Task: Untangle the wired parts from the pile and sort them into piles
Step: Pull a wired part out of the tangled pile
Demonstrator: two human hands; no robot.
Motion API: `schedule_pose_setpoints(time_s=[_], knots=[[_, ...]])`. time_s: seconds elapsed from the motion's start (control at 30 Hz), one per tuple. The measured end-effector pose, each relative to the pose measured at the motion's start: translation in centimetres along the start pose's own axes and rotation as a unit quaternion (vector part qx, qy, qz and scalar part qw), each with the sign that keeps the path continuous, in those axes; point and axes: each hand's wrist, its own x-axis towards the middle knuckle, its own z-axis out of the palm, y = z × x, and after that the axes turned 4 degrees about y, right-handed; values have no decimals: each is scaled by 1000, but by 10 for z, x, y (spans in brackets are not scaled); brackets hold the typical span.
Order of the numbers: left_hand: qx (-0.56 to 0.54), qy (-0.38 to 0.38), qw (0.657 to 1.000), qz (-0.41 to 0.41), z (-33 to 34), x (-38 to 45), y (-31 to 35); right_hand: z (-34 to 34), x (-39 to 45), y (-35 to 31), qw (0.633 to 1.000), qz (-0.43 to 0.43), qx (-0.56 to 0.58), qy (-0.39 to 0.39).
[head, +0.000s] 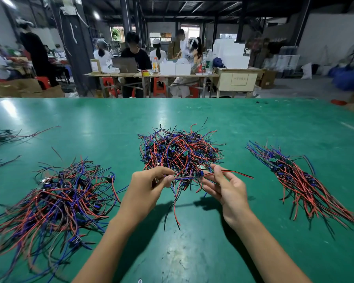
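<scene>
This is a factory assembly workshop: a wide green worktable (253,123) fills the lower frame, heaped with piles of red, blue and black wired circuit parts (180,152). Across the upper frame, dark steel columns (125,15) and roof beams span a concrete-floored hall. At upper centre, several people sit at wooden tables (151,75) on red plastic stools (159,86), among white boxes (231,53) and cardboard cartons (268,78).

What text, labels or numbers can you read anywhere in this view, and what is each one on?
None can be read.
Sheet of paper on the front of the pale cabinet: dark characters, too blurred to read.
Bottle labels on the far table: too small to read.
Small boards in the wire pile: no markings legible.
</scene>
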Motion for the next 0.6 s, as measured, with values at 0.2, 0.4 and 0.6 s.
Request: schedule_pose_setpoints(time_s=[0.2,0.4,0.6], knots=[[32,23,999,-26,-4,3,-7,-2,-1,-4,999,8,29,35],[72,67,994,-52,-8,5,-15,-5,18,-38,989,1,132,71],[86,70,992,-64,-8,3,-17,-23,72,-138,933,-81,278,215]])
